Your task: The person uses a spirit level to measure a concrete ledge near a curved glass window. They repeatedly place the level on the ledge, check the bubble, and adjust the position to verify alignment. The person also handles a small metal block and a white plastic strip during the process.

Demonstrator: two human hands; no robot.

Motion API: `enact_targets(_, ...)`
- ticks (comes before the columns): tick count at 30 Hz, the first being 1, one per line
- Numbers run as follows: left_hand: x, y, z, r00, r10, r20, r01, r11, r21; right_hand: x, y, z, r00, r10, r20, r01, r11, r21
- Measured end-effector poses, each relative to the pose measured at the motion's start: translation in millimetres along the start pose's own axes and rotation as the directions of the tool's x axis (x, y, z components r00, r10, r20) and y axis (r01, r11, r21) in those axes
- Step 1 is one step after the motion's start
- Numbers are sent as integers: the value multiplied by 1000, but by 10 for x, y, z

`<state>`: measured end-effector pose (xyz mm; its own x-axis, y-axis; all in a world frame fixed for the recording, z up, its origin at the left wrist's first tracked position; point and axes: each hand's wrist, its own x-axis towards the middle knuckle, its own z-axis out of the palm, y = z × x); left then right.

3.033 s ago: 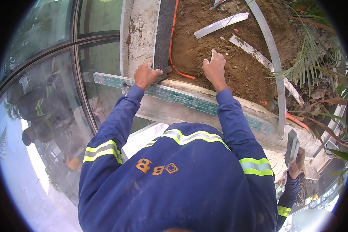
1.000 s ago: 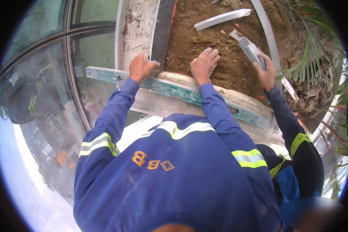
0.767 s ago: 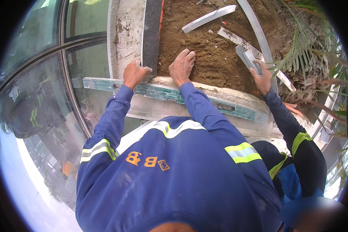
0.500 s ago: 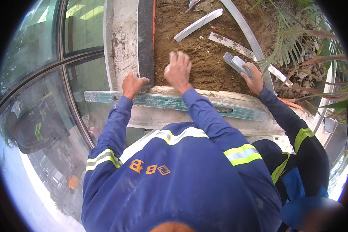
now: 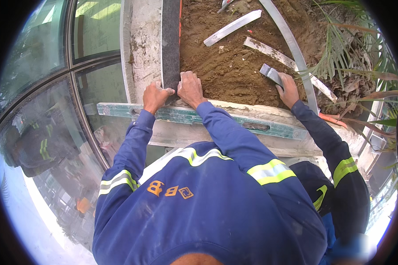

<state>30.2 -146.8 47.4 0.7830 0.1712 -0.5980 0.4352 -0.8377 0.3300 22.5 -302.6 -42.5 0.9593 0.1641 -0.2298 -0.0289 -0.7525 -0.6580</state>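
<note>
A long dark grey stone strip (image 5: 170, 39) lies on a pale concrete ledge (image 5: 142, 48), running away from me beside brown soil (image 5: 234, 70). My left hand (image 5: 156, 96) grips the strip's near end from its left side. My right hand (image 5: 191, 88) holds the same end from the right, fingers curled on its edge. A green spirit level (image 5: 234, 123) lies crosswise on the ledge just under both wrists.
A co-worker's hand (image 5: 290, 91) in a blue sleeve holds a grey flat tool (image 5: 271, 73) on the soil at right. Pale stone offcuts (image 5: 232, 27) and a curved metal band (image 5: 292, 44) lie on the soil. Palm fronds stand at right; glass panes (image 5: 44, 88) drop away at left.
My right hand has left the soil and moved left onto the strip's end beside my left hand. The co-worker's hand with the tool came in from the right.
</note>
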Motion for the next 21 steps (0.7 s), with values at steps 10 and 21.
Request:
enact_targets(10, 37, -47, 10, 1000, -17, 2, 17, 1000, -15, 241, 961, -930, 853, 307, -422, -439, 858, -265)
enact_targets(21, 26, 6, 14, 1000, -15, 21, 16, 1000, -23, 165, 110, -346, 980, 90, -174, -14, 918, 396)
